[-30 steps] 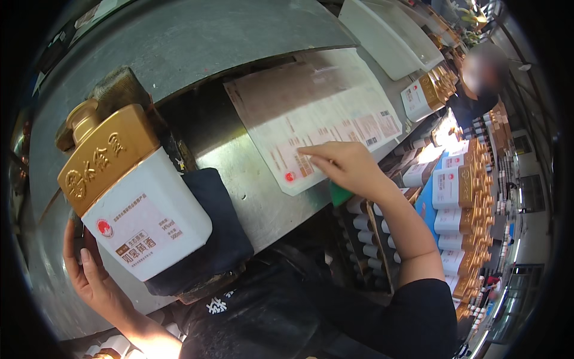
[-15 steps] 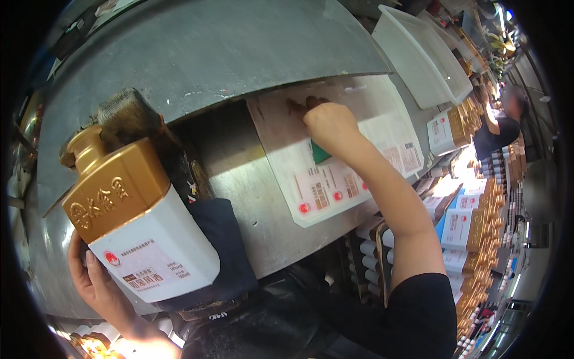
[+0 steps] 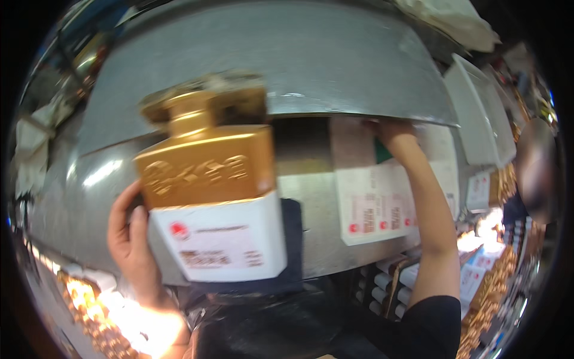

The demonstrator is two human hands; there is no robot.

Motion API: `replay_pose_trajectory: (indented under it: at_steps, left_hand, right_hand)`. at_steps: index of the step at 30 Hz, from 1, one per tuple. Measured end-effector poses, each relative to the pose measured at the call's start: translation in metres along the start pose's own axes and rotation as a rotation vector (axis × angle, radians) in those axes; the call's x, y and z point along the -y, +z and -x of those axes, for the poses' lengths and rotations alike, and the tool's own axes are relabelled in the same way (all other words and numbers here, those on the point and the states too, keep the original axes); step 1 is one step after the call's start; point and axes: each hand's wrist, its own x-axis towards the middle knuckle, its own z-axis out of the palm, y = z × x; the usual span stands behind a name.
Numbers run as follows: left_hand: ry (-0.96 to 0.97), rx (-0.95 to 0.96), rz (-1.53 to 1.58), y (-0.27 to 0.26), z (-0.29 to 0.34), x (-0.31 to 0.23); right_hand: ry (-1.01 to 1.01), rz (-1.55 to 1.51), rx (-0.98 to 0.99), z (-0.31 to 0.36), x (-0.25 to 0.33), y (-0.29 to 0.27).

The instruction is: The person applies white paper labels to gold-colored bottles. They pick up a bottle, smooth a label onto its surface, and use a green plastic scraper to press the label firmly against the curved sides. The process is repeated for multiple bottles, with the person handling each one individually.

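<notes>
A bottle with a gold neck and shoulder [image 3: 206, 170] and a white, labelled lower body stands close in front of me, tilted slightly. My left hand [image 3: 133, 239] grips its left edge, with some fingers hidden behind it. A dark cloth [image 3: 292, 233] shows behind the bottle's right side. Farther right, my right hand [image 3: 396, 136] is on a pale sheet of printed labels [image 3: 353, 206], near the raised metal edge. From under this hand a flat green piece [image 3: 381, 152] sticks out, apparently held in it. The right fingertips are in shadow and partly hidden.
A raised grey metal surface [image 3: 287, 57] spans the far side, above the lower metal table [image 3: 317, 254]. At the right stand a white plastic tub [image 3: 472, 113] and a gold-and-white bottle [image 3: 481, 190]. Rows of similar bottles [image 3: 478, 299] lie lower right. Another person is at the right edge.
My view has turned, so the scene sits farther right and straighter. The bottle appears more upright, still in my left hand. My right hand remains on the upper part of the label sheet.
</notes>
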Motion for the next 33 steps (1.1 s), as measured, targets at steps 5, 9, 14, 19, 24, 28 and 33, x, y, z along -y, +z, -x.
replay_pose_trajectory:
  at_steps: [5,9,14,19,24,28,33]
  left_hand:
    - [0.095,0.113,0.121,0.004,-0.005,-0.011]
    - [0.162,0.172,0.113,-0.005,-0.014,-0.015]
    - [0.377,0.342,-0.061,0.004,-0.038,-0.043]
    - [0.412,0.557,0.032,0.023,-0.063,-0.079]
    - [0.380,0.652,-0.128,0.029,-0.085,-0.083]
    - [0.476,0.535,-0.258,0.025,-0.099,-0.070]
    - [0.350,0.549,-0.368,0.018,-0.112,-0.070]
  right_hand:
    - [0.098,0.175,-0.264,0.012,0.006,0.002]
    - [-0.068,-0.009,-0.514,0.072,0.040,-0.040]
    - [-0.122,-1.143,-0.016,0.119,0.112,-0.183]
    - [-0.338,-1.414,0.013,0.098,0.171,-0.258]
    - [-0.314,-1.289,-0.081,0.061,0.187,-0.236]
    - [-0.266,-1.265,-0.122,0.055,0.191,-0.228]
    - [-0.229,-1.187,-0.057,0.048,0.186,-0.226]
